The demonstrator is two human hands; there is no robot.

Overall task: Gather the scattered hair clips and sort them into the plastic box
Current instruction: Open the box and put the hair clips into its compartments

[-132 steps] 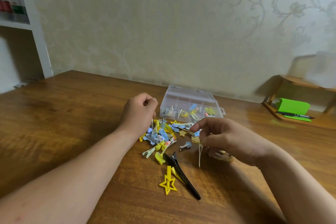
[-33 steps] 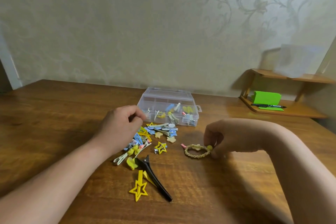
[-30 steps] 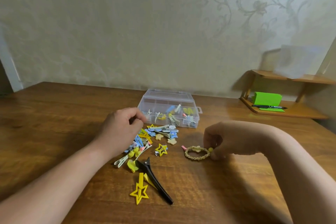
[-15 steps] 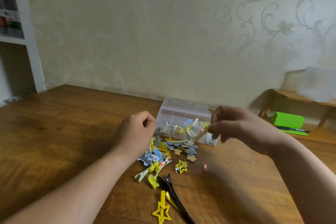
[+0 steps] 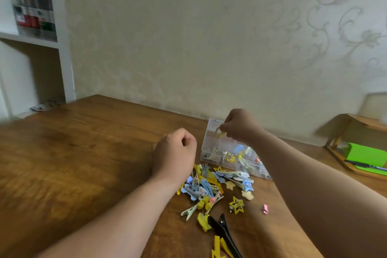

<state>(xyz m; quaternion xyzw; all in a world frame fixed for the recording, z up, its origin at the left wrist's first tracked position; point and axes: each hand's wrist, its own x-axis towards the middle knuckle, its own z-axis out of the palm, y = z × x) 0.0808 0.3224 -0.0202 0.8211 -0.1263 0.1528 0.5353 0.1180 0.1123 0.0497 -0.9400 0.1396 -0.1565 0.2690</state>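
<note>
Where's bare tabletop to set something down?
Free: wooden table left of the left hand, toward the white shelf; strip between plastic box and wooden stand. Crowded: hair clips pile between left hand, box and black clip.

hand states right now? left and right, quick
Left hand: curled shut, nothing visible in it.
Right hand: pinching a yellowish hair tie over the plastic box.

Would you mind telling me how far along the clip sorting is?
Done: several clips lie in the plastic box. In hand: the right hand pinches a yellowish piece above the box; the left hand is curled by the pile, contents hidden. Left: the pile, a yellow star clip, a pink piece and a black clip.
</note>
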